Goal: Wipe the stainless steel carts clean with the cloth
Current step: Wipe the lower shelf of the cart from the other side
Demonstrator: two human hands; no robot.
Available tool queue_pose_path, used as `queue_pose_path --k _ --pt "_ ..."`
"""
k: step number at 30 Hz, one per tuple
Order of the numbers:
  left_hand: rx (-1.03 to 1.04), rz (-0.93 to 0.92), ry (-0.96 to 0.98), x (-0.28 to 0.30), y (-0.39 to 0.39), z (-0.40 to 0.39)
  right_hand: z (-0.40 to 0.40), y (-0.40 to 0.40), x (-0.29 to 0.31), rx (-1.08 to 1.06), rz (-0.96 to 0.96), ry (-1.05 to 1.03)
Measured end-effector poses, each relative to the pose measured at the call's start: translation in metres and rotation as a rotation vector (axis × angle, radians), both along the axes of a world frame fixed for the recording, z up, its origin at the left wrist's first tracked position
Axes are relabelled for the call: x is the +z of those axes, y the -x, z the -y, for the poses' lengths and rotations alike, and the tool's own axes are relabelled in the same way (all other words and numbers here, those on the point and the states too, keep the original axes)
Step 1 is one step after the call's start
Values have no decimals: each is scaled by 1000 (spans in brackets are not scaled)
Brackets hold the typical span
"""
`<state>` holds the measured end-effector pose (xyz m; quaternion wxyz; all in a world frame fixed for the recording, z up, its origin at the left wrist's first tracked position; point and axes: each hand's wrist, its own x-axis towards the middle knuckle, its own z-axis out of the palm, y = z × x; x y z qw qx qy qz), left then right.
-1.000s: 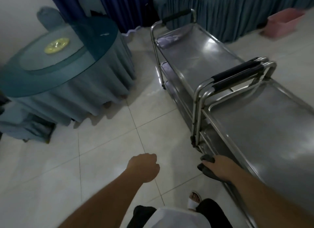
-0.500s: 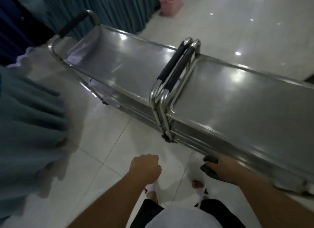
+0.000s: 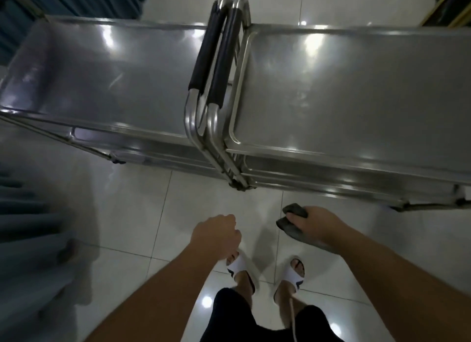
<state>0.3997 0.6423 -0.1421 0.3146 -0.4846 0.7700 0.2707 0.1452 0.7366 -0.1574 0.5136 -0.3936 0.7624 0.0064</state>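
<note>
Gripping a dark crumpled cloth (image 3: 290, 223), the right hand (image 3: 317, 225) hangs low in front of the carts, with its fingers curled around the fabric. The cloth touches no cart surface. The left hand (image 3: 216, 233) is beside it, closed in a loose fist and holding nothing. Below both hands, two feet in white sandals (image 3: 293, 274) stand on the pale tiled floor (image 3: 142, 209). Just ahead stand two stainless steel carts end to end: the left cart (image 3: 102, 71) and the right cart (image 3: 356, 91), both with bare shiny top trays. Their black-padded handles (image 3: 216, 50) meet side by side in the middle. A blue-grey tablecloth (image 3: 28, 239) hangs at the left edge.
</note>
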Motion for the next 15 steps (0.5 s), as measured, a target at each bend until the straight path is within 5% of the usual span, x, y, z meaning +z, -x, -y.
queue_pose_path --k 8,15 --pt "48 -37 -14 -126 9 43 31 8 -114 -261 -37 126" --pt "290 -256 141 -230 5 102 79 -18 -211 -369 -14 280"
